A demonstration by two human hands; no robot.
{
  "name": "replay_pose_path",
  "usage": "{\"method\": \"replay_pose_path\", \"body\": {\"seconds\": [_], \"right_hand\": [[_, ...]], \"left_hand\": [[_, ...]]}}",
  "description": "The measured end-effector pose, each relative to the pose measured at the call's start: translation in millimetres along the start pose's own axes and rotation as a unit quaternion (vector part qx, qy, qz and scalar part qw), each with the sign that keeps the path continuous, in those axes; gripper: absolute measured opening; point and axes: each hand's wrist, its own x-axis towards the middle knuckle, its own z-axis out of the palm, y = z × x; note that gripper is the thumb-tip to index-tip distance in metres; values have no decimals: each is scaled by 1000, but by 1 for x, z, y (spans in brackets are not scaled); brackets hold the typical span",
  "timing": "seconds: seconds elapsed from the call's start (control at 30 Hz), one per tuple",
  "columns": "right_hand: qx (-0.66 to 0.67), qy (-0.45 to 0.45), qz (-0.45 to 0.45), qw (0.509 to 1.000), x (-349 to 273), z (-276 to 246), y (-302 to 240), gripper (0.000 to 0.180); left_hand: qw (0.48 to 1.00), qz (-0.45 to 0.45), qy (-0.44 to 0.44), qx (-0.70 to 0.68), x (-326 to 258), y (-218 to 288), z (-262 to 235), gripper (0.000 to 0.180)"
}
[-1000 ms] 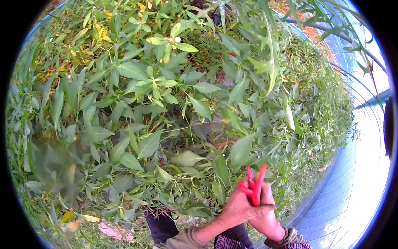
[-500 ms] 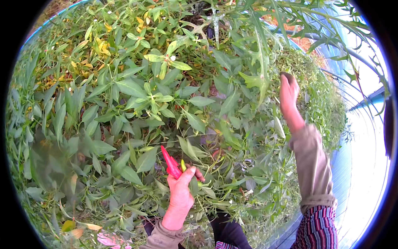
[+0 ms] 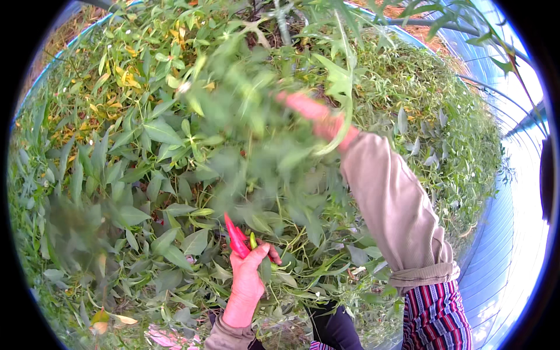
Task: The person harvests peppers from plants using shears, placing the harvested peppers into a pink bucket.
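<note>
left hand (image 3: 249, 280) gripping red chillies (image 3: 235, 236) — right hand (image 3: 318, 114) among leaves (image 3: 157, 134)

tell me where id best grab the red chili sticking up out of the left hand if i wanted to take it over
Probably by its bare pointed upper half: the red chili juts up and to the left out of the left hand, whose fingers cover the lower end. Come from above and the left, pinching across the narrow body. The right hand is blurred, up among the leaves.

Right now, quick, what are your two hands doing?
Left hand: closed, holding red chili peppers.
Right hand: blurred, up among the leafy branches; open or closed cannot be told.
</note>
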Motion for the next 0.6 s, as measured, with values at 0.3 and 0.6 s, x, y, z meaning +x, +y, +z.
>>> {"method": "replay_pose_path", "body": {"seconds": [0.3,0.6], "right_hand": [[-310,-147,40,938,-167,128,-56,35],[-431,-35,23,902,-320,132,-19,35]], "left_hand": [[990,64,115,-47,-67,6,-26,27],[986,156,-13,52,-134,8,-8,22]]}}
